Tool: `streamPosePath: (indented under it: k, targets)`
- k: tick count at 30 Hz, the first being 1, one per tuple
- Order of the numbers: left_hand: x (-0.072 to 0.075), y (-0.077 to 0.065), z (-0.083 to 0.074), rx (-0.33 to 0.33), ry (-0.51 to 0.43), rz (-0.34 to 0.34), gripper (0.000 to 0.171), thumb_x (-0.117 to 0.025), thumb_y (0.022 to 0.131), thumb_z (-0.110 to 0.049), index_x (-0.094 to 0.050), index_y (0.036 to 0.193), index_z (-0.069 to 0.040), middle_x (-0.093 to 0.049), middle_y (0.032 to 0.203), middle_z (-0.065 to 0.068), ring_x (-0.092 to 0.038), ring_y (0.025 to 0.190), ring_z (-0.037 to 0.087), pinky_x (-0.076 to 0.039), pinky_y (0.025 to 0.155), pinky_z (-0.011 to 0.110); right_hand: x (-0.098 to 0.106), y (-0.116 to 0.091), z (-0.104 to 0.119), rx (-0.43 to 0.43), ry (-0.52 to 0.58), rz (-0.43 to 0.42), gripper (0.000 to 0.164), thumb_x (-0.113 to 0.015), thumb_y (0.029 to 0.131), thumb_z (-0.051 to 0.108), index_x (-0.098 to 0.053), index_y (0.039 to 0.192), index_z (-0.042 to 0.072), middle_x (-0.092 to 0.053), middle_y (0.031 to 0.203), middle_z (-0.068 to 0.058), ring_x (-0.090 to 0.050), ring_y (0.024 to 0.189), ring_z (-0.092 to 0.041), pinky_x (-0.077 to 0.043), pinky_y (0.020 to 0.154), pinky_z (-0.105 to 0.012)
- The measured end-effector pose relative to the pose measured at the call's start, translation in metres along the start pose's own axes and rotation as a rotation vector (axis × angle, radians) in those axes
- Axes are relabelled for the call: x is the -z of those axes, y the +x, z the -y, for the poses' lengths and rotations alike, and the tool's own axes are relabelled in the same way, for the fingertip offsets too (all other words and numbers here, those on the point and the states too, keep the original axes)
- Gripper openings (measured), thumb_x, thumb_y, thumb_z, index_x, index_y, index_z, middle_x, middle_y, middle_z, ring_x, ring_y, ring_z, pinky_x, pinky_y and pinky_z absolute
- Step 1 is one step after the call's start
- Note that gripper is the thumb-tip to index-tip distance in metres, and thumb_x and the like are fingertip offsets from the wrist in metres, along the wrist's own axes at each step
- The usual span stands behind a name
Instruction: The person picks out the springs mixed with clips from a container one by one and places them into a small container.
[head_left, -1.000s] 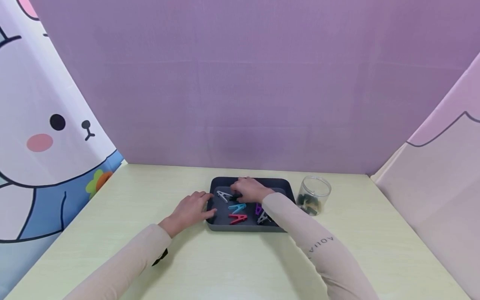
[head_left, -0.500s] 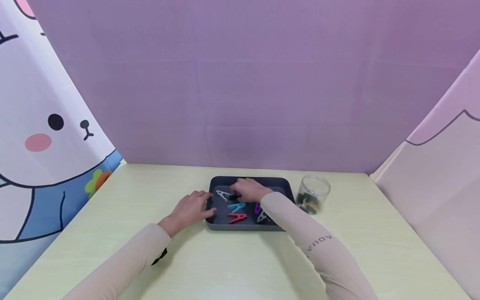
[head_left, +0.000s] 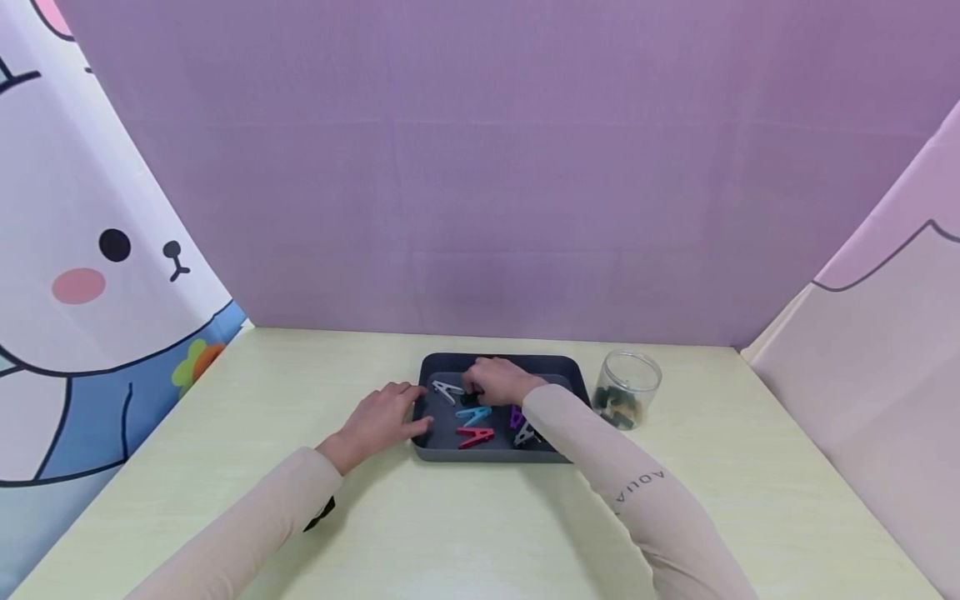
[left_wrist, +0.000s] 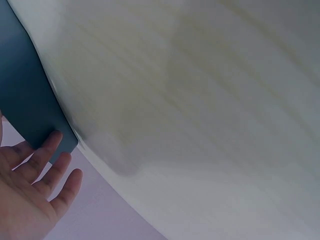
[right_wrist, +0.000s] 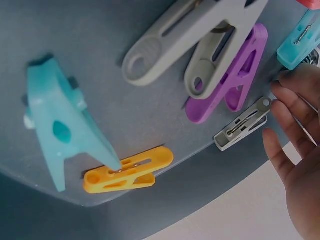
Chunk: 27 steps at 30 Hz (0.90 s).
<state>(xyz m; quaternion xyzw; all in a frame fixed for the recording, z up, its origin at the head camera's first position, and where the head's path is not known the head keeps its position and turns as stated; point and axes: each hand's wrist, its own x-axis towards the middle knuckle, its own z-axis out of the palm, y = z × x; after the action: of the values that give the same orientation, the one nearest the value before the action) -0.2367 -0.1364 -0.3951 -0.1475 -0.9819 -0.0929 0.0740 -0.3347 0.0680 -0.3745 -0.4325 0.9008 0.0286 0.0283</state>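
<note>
A dark grey tray [head_left: 491,456] stands on the table with several plastic clothespins lying in it. My left hand [head_left: 380,421] rests against its left end; relaxed, spread fingers touch the wall [left_wrist: 30,90] in the left wrist view. Inside the tray, my right hand [head_left: 501,381] pinches a small black object [head_left: 470,399], mostly hidden by the fingers. Close by are a white clothespin [head_left: 446,391], a light blue clothespin [head_left: 474,414] and a red clothespin [head_left: 476,436]. The right wrist view shows a purple clothespin [right_wrist: 250,55], a yellow one and grey ones near that hand.
A clear open jar [head_left: 630,375] with dark green and tan pieces in its bottom stands just right of the tray. Behind the table [head_left: 465,533] hangs a purple cloth [head_left: 525,208]. Printed cloths flank both sides.
The right hand and the black object at its fingertips have shifted very slightly within the tray. My left hand stays at the tray's left end, and the clothespins lie as before.
</note>
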Motion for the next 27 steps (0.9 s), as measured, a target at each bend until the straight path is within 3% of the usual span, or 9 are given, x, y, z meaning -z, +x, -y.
streamPosePath:
  k: [14,27]
  targets:
    - [0.001,0.001,-0.002,0.012,-0.007,0.007,0.056,-0.061,0.082,-0.046,-0.055,0.122,-0.008,-0.057,0.121,0.014,-0.053,0.111,0.03,-0.046,0.091,0.046,0.001,-0.004,-0.004,0.013,0.045,-0.022,0.015,-0.061,0.081,0.008,-0.065,0.09,0.018,-0.057,0.084,0.005,-0.046,0.077,-0.011,-0.044,0.07,-0.026]
    - [0.0,0.001,-0.001,0.018,0.009,0.009,0.057,-0.061,0.082,-0.047,-0.055,0.123,-0.008,-0.056,0.123,0.015,-0.053,0.112,0.031,-0.045,0.092,0.047,0.011,-0.014,-0.013,0.05,0.067,-0.118,0.014,-0.061,0.078,0.007,-0.063,0.09,0.014,-0.061,0.091,0.003,-0.048,0.081,-0.011,-0.046,0.073,-0.029]
